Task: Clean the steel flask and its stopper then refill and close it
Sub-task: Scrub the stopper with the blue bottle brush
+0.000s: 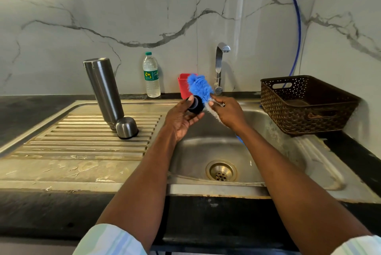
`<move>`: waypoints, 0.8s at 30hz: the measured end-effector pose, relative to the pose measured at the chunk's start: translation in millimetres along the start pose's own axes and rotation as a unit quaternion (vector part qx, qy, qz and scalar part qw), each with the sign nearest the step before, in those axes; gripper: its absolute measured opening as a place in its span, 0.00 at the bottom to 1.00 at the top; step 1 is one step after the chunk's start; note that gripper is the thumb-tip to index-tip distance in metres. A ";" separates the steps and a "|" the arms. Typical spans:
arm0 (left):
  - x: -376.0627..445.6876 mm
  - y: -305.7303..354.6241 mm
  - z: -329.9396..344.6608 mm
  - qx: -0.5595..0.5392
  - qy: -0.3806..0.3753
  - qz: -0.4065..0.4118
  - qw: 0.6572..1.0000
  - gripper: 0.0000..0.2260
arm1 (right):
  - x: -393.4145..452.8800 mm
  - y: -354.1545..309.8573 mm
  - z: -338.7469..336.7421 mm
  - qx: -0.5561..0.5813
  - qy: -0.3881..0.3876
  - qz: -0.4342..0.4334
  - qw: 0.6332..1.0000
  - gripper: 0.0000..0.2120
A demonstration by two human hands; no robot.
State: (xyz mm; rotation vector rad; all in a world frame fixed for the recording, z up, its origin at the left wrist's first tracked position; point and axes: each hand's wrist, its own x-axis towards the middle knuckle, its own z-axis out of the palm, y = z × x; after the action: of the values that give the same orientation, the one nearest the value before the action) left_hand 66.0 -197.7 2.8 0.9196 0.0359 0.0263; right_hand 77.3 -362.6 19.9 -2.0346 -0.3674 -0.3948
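On the ribbed drainboard (pixel 82 141) at left, the steel flask (pixel 103 91) stood mouth-down and leaning, its steel cap (pixel 126 127) touching it on the near side, with a plastic water bottle (pixel 151 75) farther back against the wall. Over the sink basin (pixel 206 151), your left hand (pixel 181 118) pinched the black stopper (pixel 195 105) between thumb and curled fingers. Just to its right, your right hand (pixel 227 110) gripped the blue bottle brush (pixel 200 87), bristles against the stopper; the tap (pixel 219 65) and brown basket (pixel 305 104) lay beyond, at right.

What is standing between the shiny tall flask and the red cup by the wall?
A clear plastic water bottle with a green cap stands between the flask and the red cup, in the head view.
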 end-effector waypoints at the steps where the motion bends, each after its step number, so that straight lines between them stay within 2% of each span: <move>1: -0.5 0.1 1.5 -0.001 -0.013 -0.004 1.000 0.13 | 0.7 1.1 -0.2 -0.007 0.003 -0.001 1.000 0.19; 3: 1.1 0.8 2.3 -0.006 -0.015 -0.001 1.000 0.12 | 1.2 5.8 -2.4 -0.019 -0.023 0.006 1.000 0.19; 6: 6.2 1.5 -0.4 -0.015 -0.004 0.007 1.000 0.17 | 0.2 11.0 -3.0 0.010 -0.060 0.024 0.998 0.19; 12: 10.4 0.4 3.7 0.024 0.043 0.025 0.998 0.20 | 0.5 3.0 1.8 -0.020 -0.002 0.010 1.000 0.19; 16: 14.5 -2.7 2.9 0.040 0.065 0.039 0.996 0.16 | -0.9 2.1 2.4 -0.014 0.006 0.003 1.000 0.20; 18: 17.6 -4.7 -1.2 0.064 0.079 0.043 0.994 0.16 | -0.7 1.4 2.2 0.028 -0.001 0.008 1.000 0.20; 22: 22.0 -7.9 -8.6 0.110 0.119 0.039 0.986 0.22 | 1.3 -1.0 4.5 0.205 -0.014 0.056 0.977 0.17; 24: 20.8 -9.1 -7.4 0.107 0.105 0.032 0.988 0.19 | 3.7 -0.5 6.4 0.224 -0.010 0.067 0.972 0.17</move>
State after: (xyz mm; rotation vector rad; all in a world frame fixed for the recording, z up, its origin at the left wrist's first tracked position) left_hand 86.5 -196.6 -9.3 1.1303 0.2093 0.1820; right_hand 81.2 -356.3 18.9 -1.6101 -0.2973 -0.1852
